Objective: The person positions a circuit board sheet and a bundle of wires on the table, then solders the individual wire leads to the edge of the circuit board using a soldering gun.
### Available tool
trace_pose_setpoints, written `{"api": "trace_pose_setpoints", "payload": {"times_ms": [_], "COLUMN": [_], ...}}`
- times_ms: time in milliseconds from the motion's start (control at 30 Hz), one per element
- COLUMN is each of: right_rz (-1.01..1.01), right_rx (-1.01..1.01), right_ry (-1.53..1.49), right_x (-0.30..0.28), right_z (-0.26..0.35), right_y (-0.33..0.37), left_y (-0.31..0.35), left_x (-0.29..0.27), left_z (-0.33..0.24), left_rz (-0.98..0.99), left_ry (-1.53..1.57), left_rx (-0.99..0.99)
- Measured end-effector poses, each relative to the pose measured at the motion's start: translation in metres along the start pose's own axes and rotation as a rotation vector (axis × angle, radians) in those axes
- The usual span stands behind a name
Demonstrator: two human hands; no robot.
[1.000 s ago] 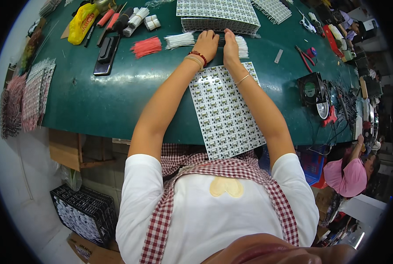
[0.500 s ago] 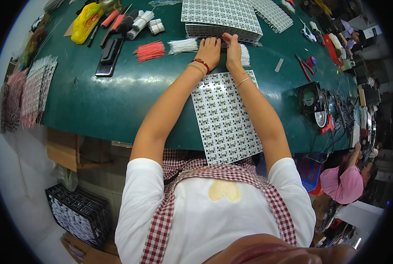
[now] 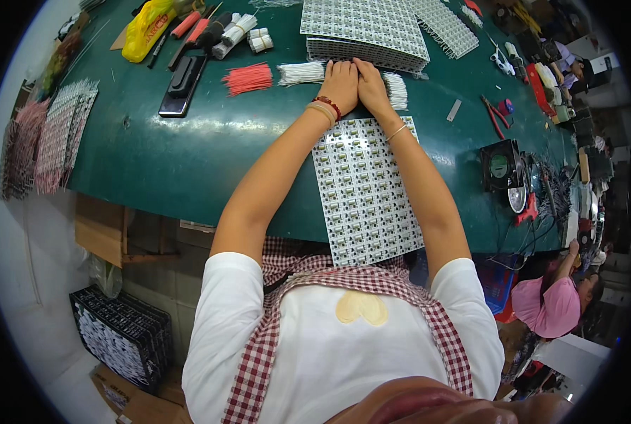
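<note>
Side by side, my left hand (image 3: 339,86) and my right hand (image 3: 373,87) rest palm down on the green table (image 3: 153,162). Their fingers stretch forward, close to the front edge of a stack of white circuit board panels (image 3: 365,28). My left hand lies beside a bundle of white wires (image 3: 301,73), and my right hand beside another white wire bundle (image 3: 396,90). What lies under my palms is hidden. Below my wrists a single circuit board panel (image 3: 365,191) lies between my forearms, reaching over the table's near edge.
Left of the hands lie red wires (image 3: 249,79), a black phone (image 3: 183,85) and a yellow bag (image 3: 146,32). At right are red-handled pliers (image 3: 496,116), a small metal strip (image 3: 454,110) and a black fan (image 3: 501,165). Wired panels (image 3: 65,138) hang over the left edge. A person in pink (image 3: 545,304) is at right.
My right hand has turned from standing on its edge to lying lower, against my left hand. The view has shifted slightly; the panel between my forearms stays in place.
</note>
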State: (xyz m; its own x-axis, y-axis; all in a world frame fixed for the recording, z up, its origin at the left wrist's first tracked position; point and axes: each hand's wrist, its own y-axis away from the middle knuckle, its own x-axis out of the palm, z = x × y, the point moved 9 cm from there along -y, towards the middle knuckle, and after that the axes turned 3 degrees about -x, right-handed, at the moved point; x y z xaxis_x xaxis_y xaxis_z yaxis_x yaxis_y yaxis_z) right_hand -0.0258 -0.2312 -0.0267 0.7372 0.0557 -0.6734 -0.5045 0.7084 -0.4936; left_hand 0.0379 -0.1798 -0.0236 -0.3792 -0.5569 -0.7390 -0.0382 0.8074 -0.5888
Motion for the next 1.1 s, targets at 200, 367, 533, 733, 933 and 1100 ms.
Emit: {"api": "trace_pose_setpoints", "payload": {"times_ms": [200,367,533,733,933,1100], "right_rz": [0.033,0.045,0.009,-0.015,-0.013,-0.052], "right_rx": [0.031,0.115,0.174,0.212,0.235,0.224], "right_ry": [-0.004,-0.026,-0.088,-0.089,-0.111,-0.123], "right_x": [0.0,-0.001,-0.001,-0.004,-0.006,-0.007], "right_z": [0.002,-0.004,-0.012,-0.014,-0.013,-0.016], "right_y": [0.003,0.003,0.003,0.004,0.004,0.004], "left_y": [-0.001,-0.003,-0.007,-0.01,-0.01,-0.009], "left_x": [0.01,0.012,0.014,0.002,0.01,0.013], "left_z": [0.002,0.002,0.004,0.001,0.004,0.005], "left_rz": [0.149,0.202,0.209,0.096,0.166,0.125], "left_ry": [0.019,0.055,0.126,0.165,0.204,0.195], "left_rx": [-0.056,-0.108,-0.136,-0.09,-0.119,-0.129]}}
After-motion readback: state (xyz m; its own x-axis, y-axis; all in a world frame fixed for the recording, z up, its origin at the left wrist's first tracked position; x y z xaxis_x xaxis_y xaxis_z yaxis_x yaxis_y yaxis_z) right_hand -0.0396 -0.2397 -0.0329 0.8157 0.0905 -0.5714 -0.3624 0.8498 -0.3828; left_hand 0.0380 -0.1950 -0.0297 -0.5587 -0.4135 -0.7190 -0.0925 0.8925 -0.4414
